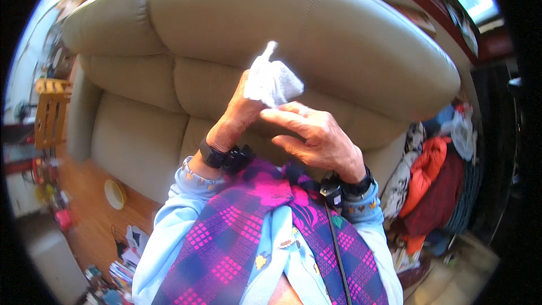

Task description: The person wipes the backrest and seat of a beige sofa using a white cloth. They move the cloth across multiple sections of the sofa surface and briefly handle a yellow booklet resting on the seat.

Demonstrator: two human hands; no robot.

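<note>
My left hand (242,106) is raised in front of the sofa and grips a crumpled white cloth or paper wipe (274,80). The wipe hides most of its fingers. A narrow white tip sticks up from the top of the wipe; whether it is a twisted corner or something wrapped inside, I cannot tell. Just below the wipe, my right hand (322,137) has its thumb and forefinger apart. Its fingertips come close to the wipe's lower edge, and contact there is unclear. Black bands with small devices circle both wrists.
A beige leather sofa (127,135) spans the view before me. Clothes, including an orange garment (427,173), are heaped at its right. On the wooden floor at left are a round yellowish bin (115,194), a slatted wooden crate (51,118) and piled papers (123,272).
</note>
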